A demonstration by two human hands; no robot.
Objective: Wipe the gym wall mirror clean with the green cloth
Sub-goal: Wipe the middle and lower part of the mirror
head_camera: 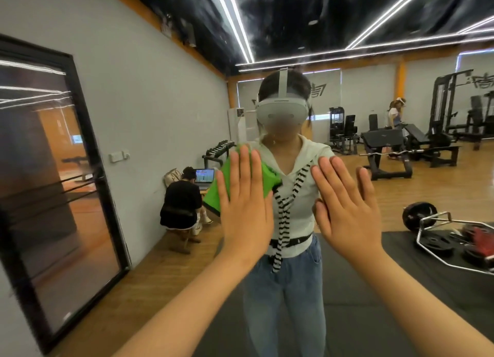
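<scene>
green cloth: bright green, dark-edged, rumpled; pinned to mirror beneath left fingers, showing past both sides of them | left hand: fingers straight, pressing cloth | right hand: fingers straight, slightly spread, flat on mirror, empty

The wall mirror carries the green cloth, held flat against the glass under the straight, pressing fingers of the left hand. Green shows on both sides of that hand. Just right of it, apart from the cloth, the right hand lies flat on bare glass.
</scene>
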